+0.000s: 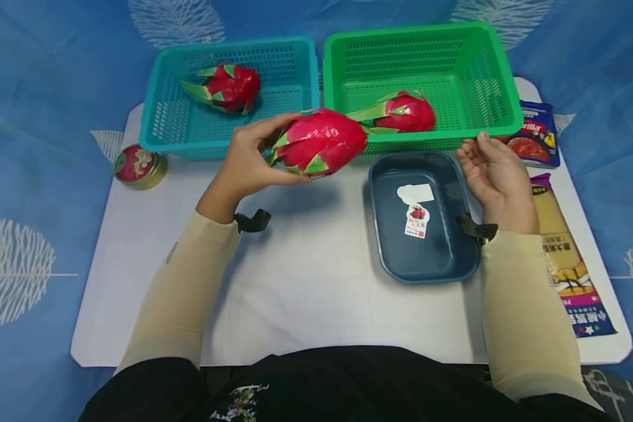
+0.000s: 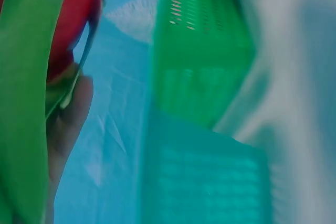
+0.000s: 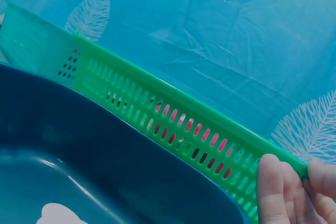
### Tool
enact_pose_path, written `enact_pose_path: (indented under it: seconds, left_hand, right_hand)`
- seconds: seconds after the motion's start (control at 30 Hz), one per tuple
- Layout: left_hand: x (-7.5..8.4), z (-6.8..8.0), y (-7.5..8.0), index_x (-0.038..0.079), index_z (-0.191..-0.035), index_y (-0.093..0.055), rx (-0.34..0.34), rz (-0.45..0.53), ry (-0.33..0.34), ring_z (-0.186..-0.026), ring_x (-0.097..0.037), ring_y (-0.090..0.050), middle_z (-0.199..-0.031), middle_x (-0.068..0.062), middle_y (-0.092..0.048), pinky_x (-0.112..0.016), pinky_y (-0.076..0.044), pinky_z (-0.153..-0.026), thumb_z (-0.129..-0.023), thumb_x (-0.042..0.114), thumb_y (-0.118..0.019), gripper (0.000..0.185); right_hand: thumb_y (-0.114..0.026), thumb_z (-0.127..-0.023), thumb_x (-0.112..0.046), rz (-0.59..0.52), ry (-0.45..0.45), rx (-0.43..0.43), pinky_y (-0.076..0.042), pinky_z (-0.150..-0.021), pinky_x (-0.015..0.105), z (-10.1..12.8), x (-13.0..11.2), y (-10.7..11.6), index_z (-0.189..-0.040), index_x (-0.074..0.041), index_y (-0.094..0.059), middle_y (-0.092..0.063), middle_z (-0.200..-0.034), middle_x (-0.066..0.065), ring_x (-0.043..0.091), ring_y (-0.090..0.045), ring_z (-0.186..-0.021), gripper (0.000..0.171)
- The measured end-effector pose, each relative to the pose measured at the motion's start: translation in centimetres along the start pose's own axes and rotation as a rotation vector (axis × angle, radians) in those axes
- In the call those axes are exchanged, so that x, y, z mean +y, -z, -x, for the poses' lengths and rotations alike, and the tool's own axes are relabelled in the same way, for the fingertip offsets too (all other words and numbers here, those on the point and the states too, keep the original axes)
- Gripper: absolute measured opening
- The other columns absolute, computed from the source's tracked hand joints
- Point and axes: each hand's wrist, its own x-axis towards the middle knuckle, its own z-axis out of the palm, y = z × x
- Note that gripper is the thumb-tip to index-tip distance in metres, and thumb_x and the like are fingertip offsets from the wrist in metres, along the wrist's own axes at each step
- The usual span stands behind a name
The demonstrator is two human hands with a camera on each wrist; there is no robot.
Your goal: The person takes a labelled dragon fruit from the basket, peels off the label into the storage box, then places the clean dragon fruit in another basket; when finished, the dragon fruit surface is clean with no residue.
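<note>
My left hand (image 1: 255, 155) grips a red dragon fruit (image 1: 322, 142) with green scales, held up over the gap between the baskets. In the left wrist view the fruit's green leafy end (image 2: 29, 103) is close to the camera. My right hand (image 1: 498, 176) pinches the near rim of the green basket (image 1: 348, 41) at its right corner; the right wrist view shows fingers (image 3: 273, 187) against its outer wall. Another dragon fruit (image 1: 408, 112) lies in the green basket, and a third dragon fruit (image 1: 237, 88) in the teal basket (image 1: 190, 149).
In front of the green basket stands a dark blue tray (image 1: 427, 264) with a cut label and a dragon fruit sticker inside. A round tin (image 1: 139, 167) is at left. At right lie a blue sauce pouch (image 1: 535, 135) and a pasta packet (image 1: 569, 258) on the white table (image 1: 306, 299).
</note>
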Motion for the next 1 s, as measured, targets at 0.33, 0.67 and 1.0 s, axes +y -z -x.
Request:
enact_pose_path:
  seconds: [0.33,0.67,1.0]
  left_hand:
    - [0.3,-8.5,-2.0,0.008,-0.134,-0.052,0.052,0.041,0.173,-0.115,-0.010,-0.051,-0.127,0.000,-0.055,-0.025,-0.044,-0.091,-0.066,0.016,-0.087,0.078]
    - [-5.5,-16.4,-4.5,0.025,-0.139,-0.045,-0.015,-0.129,0.406,-0.116,-0.006,-0.044,-0.130,0.010,-0.049,-0.022,-0.044,-0.088,-0.060,0.039,-0.088,0.092]
    - [-7.7,-18.9,-6.6,0.024,-0.142,-0.040,-0.194,-0.348,0.401,-0.112,-0.006,-0.047,-0.127,0.008,-0.053,-0.021,-0.043,-0.087,-0.057,0.050,-0.085,0.100]
  right_hand:
    - [-0.066,-0.082,0.006,0.020,0.003,-0.013,-0.051,-0.082,0.038,0.1,0.0,0.2,-0.105,0.008,-0.056,-0.059,-0.090,0.022,0.031,-0.061,-0.080,0.025]
    - [-0.066,-0.083,0.004,0.040,0.009,-0.034,-0.050,-0.083,0.038,0.2,0.0,0.0,-0.104,0.008,-0.055,-0.057,-0.093,0.022,0.031,-0.059,-0.083,0.024]
    - [-0.066,-0.083,0.002,0.074,0.017,-0.017,-0.049,-0.086,0.038,0.4,0.0,0.0,-0.110,0.007,-0.055,-0.056,-0.097,0.021,0.029,-0.059,-0.086,0.030]
